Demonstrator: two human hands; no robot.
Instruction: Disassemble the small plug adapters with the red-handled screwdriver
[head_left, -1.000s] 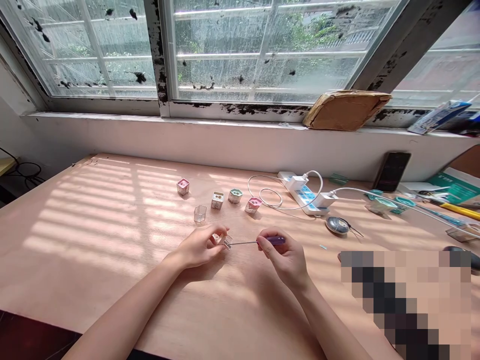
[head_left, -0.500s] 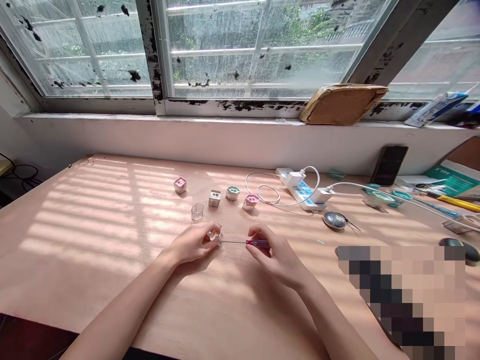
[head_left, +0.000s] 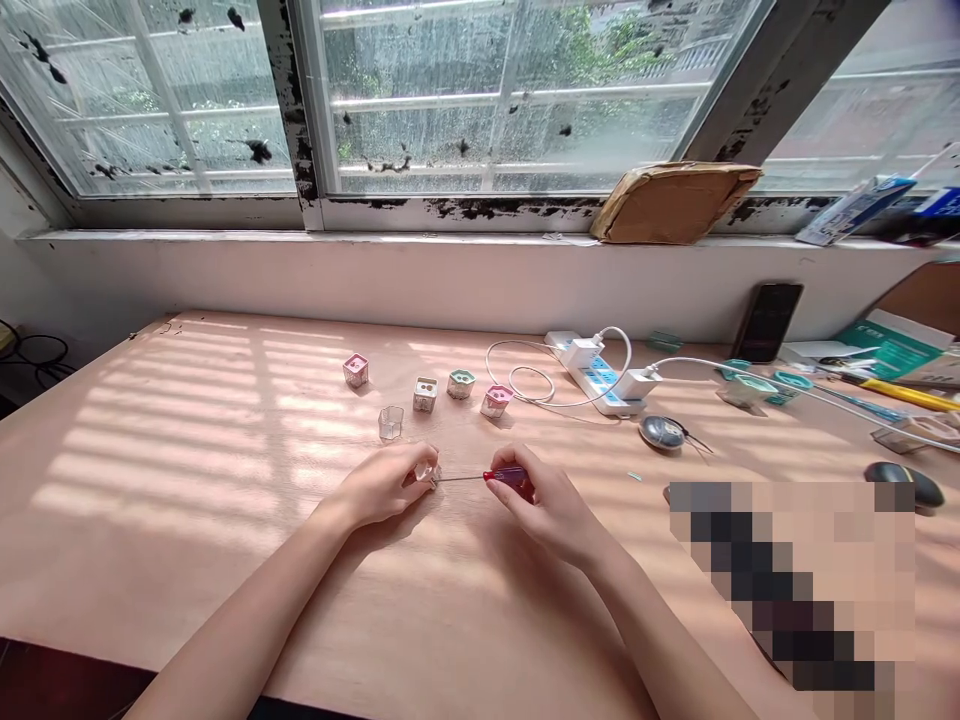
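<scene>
My left hand (head_left: 381,487) is closed around a small, pale, partly see-through piece (head_left: 427,470), mostly hidden by the fingers. In my right hand (head_left: 551,505) is a screwdriver (head_left: 507,476) with a red and purple handle, pinched between thumb and fingers. Its thin shaft points left and the tip meets the piece; the exact contact is too small to make out. Beyond my hands stand a pink pencil sharpener (head_left: 355,370), a whitish sharpener (head_left: 424,394), a green sharpener (head_left: 460,383) and another pink sharpener (head_left: 496,401). A clear, hollow cup (head_left: 391,422) sits nearest my left hand.
A power strip (head_left: 600,378) with plugged-in chargers and white cables lies at the back right. Nearby are a computer mouse (head_left: 663,432), teal-rimmed containers (head_left: 750,390), a leaning phone (head_left: 770,320), a yellow tool (head_left: 911,394) and another dark mouse (head_left: 904,485).
My right thumb and fingers have shifted forward on the screwdriver handle, closer to the shaft. My left hand keeps its hold. The whole view has moved slightly.
</scene>
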